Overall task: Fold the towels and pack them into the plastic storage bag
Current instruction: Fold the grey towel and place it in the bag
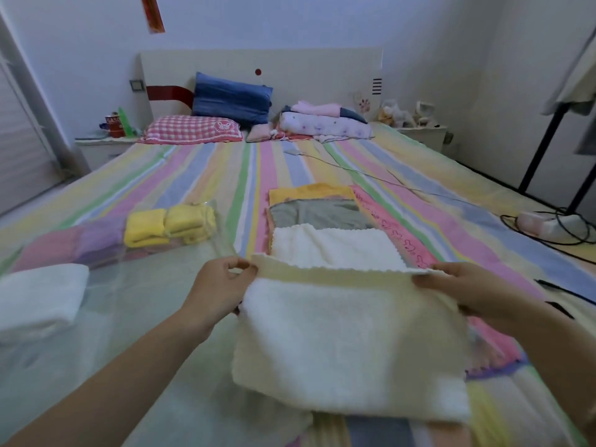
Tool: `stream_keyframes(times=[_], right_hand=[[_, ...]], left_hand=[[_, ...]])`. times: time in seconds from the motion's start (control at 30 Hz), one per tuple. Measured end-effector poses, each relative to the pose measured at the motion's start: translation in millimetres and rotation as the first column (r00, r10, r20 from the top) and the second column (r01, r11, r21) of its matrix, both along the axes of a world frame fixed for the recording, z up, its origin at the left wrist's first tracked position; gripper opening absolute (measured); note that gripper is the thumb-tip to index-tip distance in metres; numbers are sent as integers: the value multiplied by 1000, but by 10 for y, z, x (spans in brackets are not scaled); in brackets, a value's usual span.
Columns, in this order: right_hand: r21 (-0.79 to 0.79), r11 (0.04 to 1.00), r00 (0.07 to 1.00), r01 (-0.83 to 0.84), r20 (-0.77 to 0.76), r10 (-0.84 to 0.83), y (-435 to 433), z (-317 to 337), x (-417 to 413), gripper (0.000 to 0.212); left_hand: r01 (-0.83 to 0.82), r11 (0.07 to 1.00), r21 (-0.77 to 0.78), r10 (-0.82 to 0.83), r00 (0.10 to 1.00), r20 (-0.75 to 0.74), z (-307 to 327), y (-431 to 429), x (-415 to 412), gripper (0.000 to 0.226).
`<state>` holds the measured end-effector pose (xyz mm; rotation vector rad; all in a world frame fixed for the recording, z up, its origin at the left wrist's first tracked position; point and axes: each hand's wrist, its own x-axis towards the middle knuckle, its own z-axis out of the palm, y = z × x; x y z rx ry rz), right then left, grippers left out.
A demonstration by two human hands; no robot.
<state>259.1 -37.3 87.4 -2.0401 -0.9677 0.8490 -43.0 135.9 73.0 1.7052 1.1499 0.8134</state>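
1. While lying folded on striped bed [200,175], cream towel [348,343] being pinched at far edge: left hand [222,285] on left corner, right hand [464,288] on right corner.
2. Lying just beyond: stack of flat towels [322,214], w/ white, grey, yellow, pink layers.
3. Sitting to the left: clear plastic bag [135,285] w/ yellow rolled towels [167,224] inside.
4. Resting at far end: pillows [193,129] by headboard.

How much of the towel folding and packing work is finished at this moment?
Done: folded yellow towels lie inside the clear plastic storage bag. In hand: the left hand and right hand hold the cream fluffy towel mid-fold. Left: the flat stack of towels remains unfolded.
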Motion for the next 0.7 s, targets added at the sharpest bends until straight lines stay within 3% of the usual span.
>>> stream_keyframes(times=[0.13,0.3,0.6,0.7], right_hand=[[117,988,994,103,9,-105,687,-121,402,18],[247,943,971,222,29,-237,1591,-327,779,20],[113,977,961,180,191,-199,2108,-760,1122,15],[33,992,957,123,261,-127,2120,-725,1211,20]], left_hand=[[-118,991,63,114,992,54,-179,694,513,13],[-193,978,79,193,981,0,-441,1512,1003,15],[-103,994,44,108,984,-142,-932,2149,1222,22],[-47,998,-45,39,986,-165,-927,2235,1247,20]])
